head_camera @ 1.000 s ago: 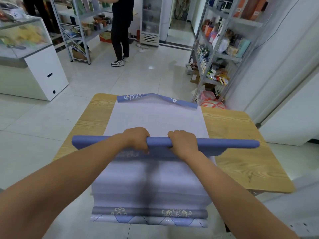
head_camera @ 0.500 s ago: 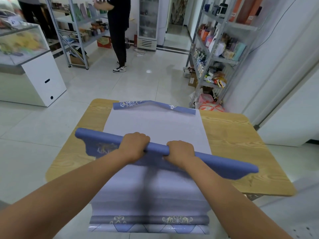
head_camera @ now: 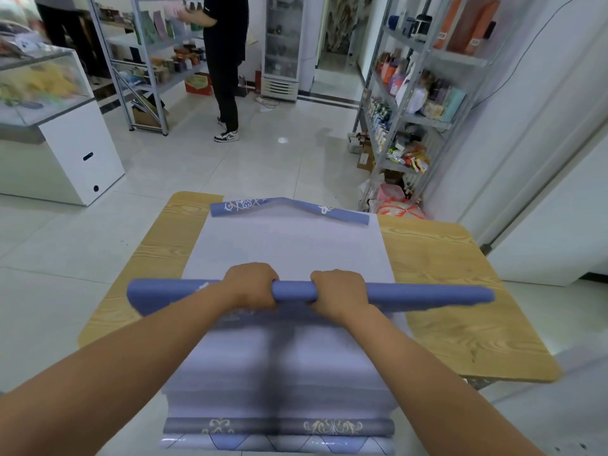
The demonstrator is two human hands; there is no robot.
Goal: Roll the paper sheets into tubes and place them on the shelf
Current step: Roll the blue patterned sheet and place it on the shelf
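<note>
A long blue paper tube [head_camera: 427,294] lies level across the wooden table [head_camera: 460,291], held a little above a stack of pale flat sheets [head_camera: 289,248]. My left hand [head_camera: 251,284] grips the tube left of its middle. My right hand [head_camera: 340,289] grips it just to the right. The tube's left end looks looser, with a flap hanging down. The far edge of the flat sheets curls up into a blue patterned roll [head_camera: 289,207]. The near ends of the sheets hang over the table's front edge [head_camera: 279,429].
A metal shelf [head_camera: 411,116] packed with goods stands to the right behind the table, bags at its foot. Another shelf [head_camera: 148,60] stands far left, with a person in black [head_camera: 225,60] at it. A white display counter [head_camera: 62,153] is on the left.
The tube was tilted with its right end lower half a second ago; it is level again now. Both hands keep their grip. The camera has tipped slightly.
</note>
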